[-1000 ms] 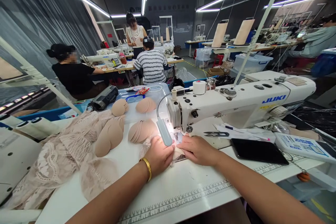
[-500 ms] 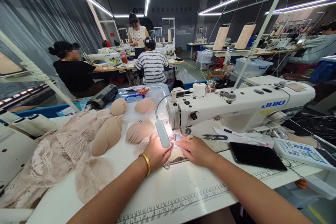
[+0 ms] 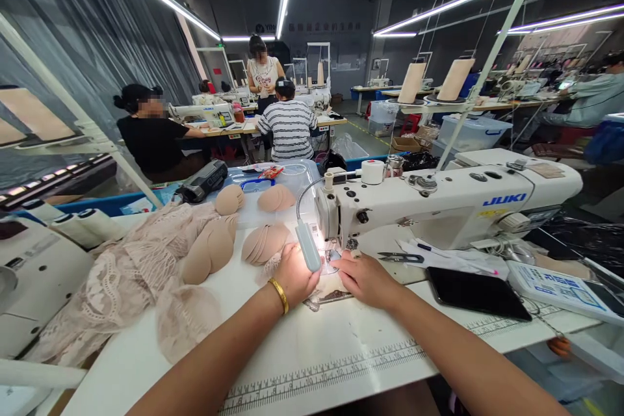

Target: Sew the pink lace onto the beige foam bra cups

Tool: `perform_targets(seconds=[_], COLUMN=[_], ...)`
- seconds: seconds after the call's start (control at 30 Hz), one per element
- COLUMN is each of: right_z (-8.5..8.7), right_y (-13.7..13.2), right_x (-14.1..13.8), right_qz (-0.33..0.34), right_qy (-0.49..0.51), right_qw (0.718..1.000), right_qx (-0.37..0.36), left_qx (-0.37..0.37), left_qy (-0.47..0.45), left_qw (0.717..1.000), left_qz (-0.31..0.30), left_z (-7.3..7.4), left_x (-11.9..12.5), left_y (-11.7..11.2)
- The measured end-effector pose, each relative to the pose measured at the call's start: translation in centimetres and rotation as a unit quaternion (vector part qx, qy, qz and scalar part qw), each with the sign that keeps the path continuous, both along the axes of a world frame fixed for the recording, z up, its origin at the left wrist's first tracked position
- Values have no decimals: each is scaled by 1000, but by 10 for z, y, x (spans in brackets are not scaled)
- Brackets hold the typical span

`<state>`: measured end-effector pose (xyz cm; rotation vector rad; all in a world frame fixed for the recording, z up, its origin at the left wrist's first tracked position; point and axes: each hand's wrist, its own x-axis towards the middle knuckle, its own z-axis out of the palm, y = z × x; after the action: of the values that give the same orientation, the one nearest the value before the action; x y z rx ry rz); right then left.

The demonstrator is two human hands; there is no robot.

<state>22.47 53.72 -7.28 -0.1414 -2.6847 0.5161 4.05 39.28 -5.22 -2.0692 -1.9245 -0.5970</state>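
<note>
My left hand [image 3: 294, 278] rests on the machine bed with its fingers closed on pale pink lace fabric [image 3: 273, 264], which pokes out on its far left side. A grey clip-on lamp [image 3: 308, 246] hangs over that hand and hides part of its fingers. My right hand [image 3: 366, 278] lies just right of the needle area of a white sewing machine [image 3: 439, 198], fingertips pinched together at the brightly lit fabric edge. Glare blurs the cloth between the two hands. Beyond the left hand sits a fanned stack of beige bra cups [image 3: 266, 242].
More bra cups [image 3: 209, 252] and a heap of lace [image 3: 117, 273] lie to the left. Thread snips [image 3: 400, 258], a black phone [image 3: 475, 292] and a white box [image 3: 560, 287] are on the right. A printed ruler [image 3: 331, 370] runs along the table's front. Co-workers sit beyond.
The view has shifted slightly, so most things appear a little further right. Both hands keep nearly the same place at the machine.
</note>
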Motion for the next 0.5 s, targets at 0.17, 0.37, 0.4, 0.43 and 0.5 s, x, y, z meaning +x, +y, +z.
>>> perform_targets(seconds=[0.17,0.37,0.4,0.43,0.5], right_z=[4,21,23,25,28], right_y=[-4,-41,-49,-58,-74], right_x=[3,3,2,1,-1], right_qz=[-3,15,20,22,15], right_qy=[10,-28,-36,-36,-14], right_qw=[999,937,898,861,815], right_qx=[-38,-348,-437,-507,-580], left_qx=[18,67,69,74,94], left_qy=[-9,-56,-61,-66,-90], left_qw=[1000,996,995,995,991], left_qz=[-3,-19,-24,-25,-8], left_z=[2,-1,0,2,7], left_x=[2,5,9,14,28], left_y=[-9,-57,-68,-80,-104])
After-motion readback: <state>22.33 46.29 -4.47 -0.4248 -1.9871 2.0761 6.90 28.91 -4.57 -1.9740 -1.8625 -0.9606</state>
